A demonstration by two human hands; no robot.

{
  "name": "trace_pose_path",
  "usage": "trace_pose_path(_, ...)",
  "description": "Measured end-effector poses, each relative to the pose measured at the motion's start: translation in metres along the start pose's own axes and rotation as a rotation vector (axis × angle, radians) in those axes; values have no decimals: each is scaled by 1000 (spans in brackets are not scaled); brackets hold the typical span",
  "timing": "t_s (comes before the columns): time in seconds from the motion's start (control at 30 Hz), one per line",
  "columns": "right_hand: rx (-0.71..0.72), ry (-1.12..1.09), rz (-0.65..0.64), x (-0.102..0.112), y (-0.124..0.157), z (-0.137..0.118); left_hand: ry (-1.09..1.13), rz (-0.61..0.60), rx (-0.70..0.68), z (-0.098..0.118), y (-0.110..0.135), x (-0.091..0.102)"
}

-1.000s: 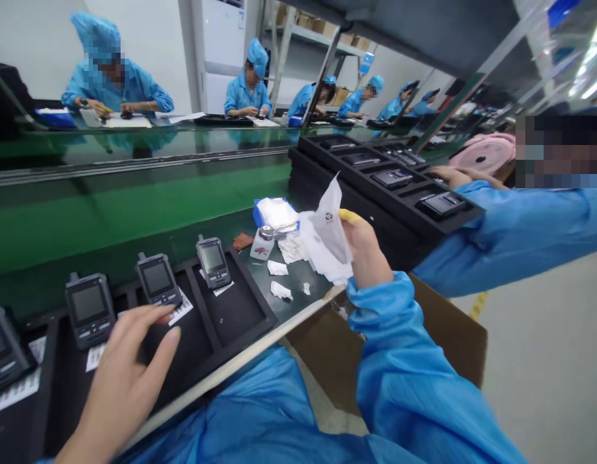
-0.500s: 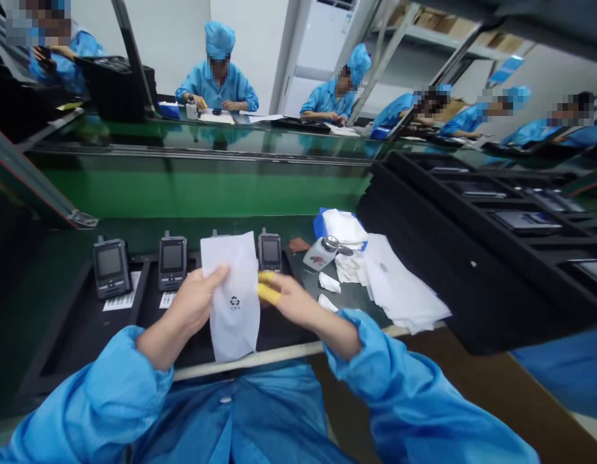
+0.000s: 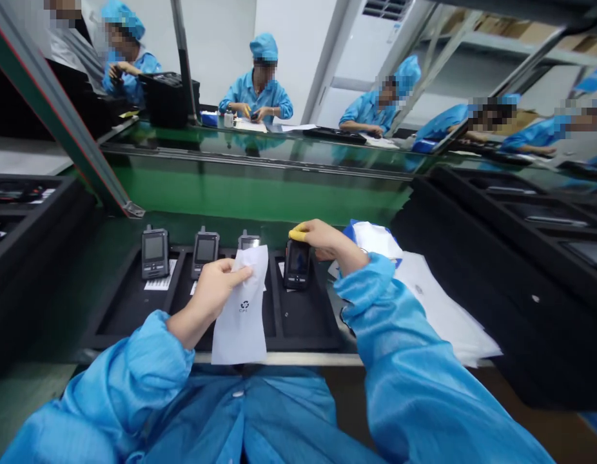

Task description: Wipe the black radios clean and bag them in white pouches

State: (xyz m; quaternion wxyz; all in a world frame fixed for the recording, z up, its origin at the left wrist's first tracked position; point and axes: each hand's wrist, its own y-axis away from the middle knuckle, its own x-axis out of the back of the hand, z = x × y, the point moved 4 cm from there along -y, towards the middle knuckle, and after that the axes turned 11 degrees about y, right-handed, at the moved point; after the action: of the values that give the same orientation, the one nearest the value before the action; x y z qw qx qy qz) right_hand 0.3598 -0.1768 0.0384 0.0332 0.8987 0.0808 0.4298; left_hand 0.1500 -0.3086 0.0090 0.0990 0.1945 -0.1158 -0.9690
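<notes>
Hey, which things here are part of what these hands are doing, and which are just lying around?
In use: left hand holding white bag; right hand gripping handheld device over the black tray.
Lying about: three other devices, pile of white bags, stacked black trays at right.

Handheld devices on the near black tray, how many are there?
4: two standing at the tray's left, one half hidden behind the white bag in the left hand, one device gripped by the right hand.
</notes>
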Motion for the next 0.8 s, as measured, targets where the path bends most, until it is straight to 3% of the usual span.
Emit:
trace_pose_path(0.17, 71, -142, 71, 26, 36, 0, -52, -37, -30, 3, 3, -2)
trace_pose_path(0.23, 118, -217, 234, 46, 53, -6, -49, -49, -39, 5, 5, -3)
trace_pose_path(0.33, 291, -432, 619, 79, 82, -26, -78, -42, -63, 9, 6, -4)
trace_pose_path(0.4, 405, -589, 780, 89, 96, -42, -124, -37, -74, 10, 7, -5)
trace_pose_path(0.5, 507, -707, 783, 82, 102, -64, -149, -59, -71, 11, 10, -8)
trace_pose_path(0.6, 551, -674, 773, 66, 99, -77, -141, -76, -77, 11, 13, -10)
trace_pose_path(0.8, 523, -613, 786, 47, 93, -69, -109, -49, -106, 10, 15, 0)
